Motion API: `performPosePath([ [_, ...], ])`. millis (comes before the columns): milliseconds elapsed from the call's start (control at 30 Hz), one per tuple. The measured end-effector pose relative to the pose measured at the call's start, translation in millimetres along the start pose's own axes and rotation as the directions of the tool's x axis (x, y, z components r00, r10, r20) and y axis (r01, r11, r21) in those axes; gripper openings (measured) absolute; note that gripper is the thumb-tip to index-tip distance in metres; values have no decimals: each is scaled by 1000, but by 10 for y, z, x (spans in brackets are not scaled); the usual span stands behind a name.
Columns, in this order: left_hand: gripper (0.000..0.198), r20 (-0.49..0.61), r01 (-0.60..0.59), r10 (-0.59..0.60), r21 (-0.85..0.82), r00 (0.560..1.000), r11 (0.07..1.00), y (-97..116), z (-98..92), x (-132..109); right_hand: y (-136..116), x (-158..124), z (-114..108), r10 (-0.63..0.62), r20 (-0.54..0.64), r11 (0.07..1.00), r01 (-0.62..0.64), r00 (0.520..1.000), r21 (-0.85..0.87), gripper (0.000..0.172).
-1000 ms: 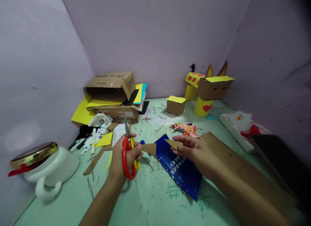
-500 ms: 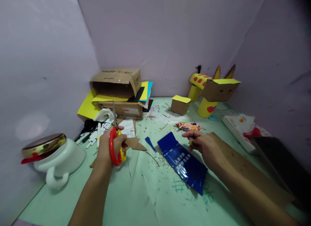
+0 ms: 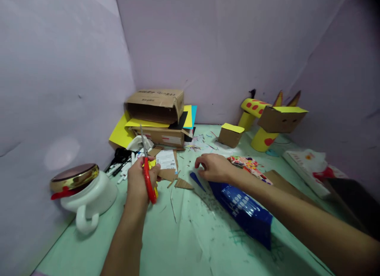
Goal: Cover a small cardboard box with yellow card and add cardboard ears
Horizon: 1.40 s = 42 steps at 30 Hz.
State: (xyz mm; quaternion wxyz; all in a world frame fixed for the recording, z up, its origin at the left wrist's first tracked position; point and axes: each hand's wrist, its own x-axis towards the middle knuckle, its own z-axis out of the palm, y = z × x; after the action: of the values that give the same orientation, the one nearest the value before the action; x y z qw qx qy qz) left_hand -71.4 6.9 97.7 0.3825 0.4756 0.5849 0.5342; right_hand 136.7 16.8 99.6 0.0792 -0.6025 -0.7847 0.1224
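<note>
My left hand (image 3: 139, 181) is closed on scissors (image 3: 150, 179) with red and yellow handles, their blades pointing up and away from me. Beside its fingers lie torn cardboard pieces (image 3: 168, 174) and a white-labelled card (image 3: 166, 161). My right hand (image 3: 215, 168) hovers over the upper end of a folded blue printed cardboard piece (image 3: 242, 208). Its fingers are bent, with a gap between them, and nothing shows in them. A thin blue strip (image 3: 197, 181) lies just below that hand. My right forearm covers part of a colourful patterned item (image 3: 245, 162).
Cardboard boxes (image 3: 157, 106) and coloured paper (image 3: 121, 133) are stacked at the back left. White markers (image 3: 126, 173) and a white lidded pot (image 3: 92, 197) stand at left. A small box (image 3: 230, 135) and a yellow red-spotted cardboard animal (image 3: 267, 121) are at the back right.
My right hand has moved left, from beside the blue piece to above its upper end. The small brown bit in its fingers no longer shows. The scissors stay in my left hand.
</note>
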Motion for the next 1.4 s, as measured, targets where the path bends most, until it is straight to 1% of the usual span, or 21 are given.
performPosePath([
  [100,27,17,42,-43,39,999,998,-16,-9,29,3,98,74,-40,50,999,39,998,14,20],
  [200,28,77,22,-27,67,997,998,-36,-18,44,-98,87,158,-57,60,998,56,997,11,29],
  [300,28,87,12,-17,57,996,998,-53,-17,44,-239,63,250,-56,65,998,57,996,-18,33],
  [367,28,73,9,-13,57,997,998,-65,-11,39,-298,62,301,-54,69,998,55,996,-23,27],
  [433,29,68,4,-8,53,998,999,-76,-5,32,-311,63,321,-48,68,999,48,997,-3,19],
  [567,30,86,-11,8,35,996,999,-73,-3,29,-237,41,243,-19,30,995,16,999,94,11],
  [700,33,80,11,-13,29,997,1000,-22,2,27,-126,-38,110,-11,-7,964,12,1000,266,9],
  [733,34,87,23,-23,8,996,1000,-8,12,15,-100,-73,89,4,-13,934,1,1000,357,8],
  [767,36,100,35,-33,-21,994,999,3,29,-5,-75,-116,75,32,-15,877,-21,999,480,8],
  [800,39,119,51,-45,-50,992,997,10,52,-31,-53,-170,67,73,-12,784,-50,997,618,10],
  [867,43,167,89,-71,-103,983,991,10,117,-98,-13,-305,61,171,15,523,-103,985,846,18],
  [900,45,195,112,-86,-127,977,986,3,156,-133,6,-385,61,214,35,403,-121,976,907,21],
  [933,46,224,134,-98,-147,970,980,-6,196,-167,27,-469,61,249,50,326,-132,967,936,24],
  [967,47,248,155,-112,-162,962,975,-16,235,-196,51,-554,61,280,56,276,-136,958,951,25],
  [1033,49,277,193,-139,-177,951,965,-27,300,-242,118,-714,62,326,40,231,-120,945,966,27],
  [1133,51,281,237,-188,-153,941,959,-10,360,-285,269,-867,70,375,-21,253,-80,927,964,28],
  [1200,51,281,254,-217,-99,935,962,4,389,-310,379,-870,78,407,-39,304,-95,913,948,26],
  [1267,49,302,250,-226,-44,926,967,-6,422,-334,464,-778,84,408,-53,451,-151,911,880,24],
  [1333,48,334,236,-218,-13,917,972,-44,457,-353,503,-613,84,363,-62,643,-201,930,739,24],
  [1367,48,352,221,-207,0,913,975,-67,472,-361,504,-519,80,337,-63,698,-205,939,686,24],
  [1400,48,365,205,-196,14,910,979,-88,485,-367,495,-427,74,318,-69,731,-199,945,653,22],
])
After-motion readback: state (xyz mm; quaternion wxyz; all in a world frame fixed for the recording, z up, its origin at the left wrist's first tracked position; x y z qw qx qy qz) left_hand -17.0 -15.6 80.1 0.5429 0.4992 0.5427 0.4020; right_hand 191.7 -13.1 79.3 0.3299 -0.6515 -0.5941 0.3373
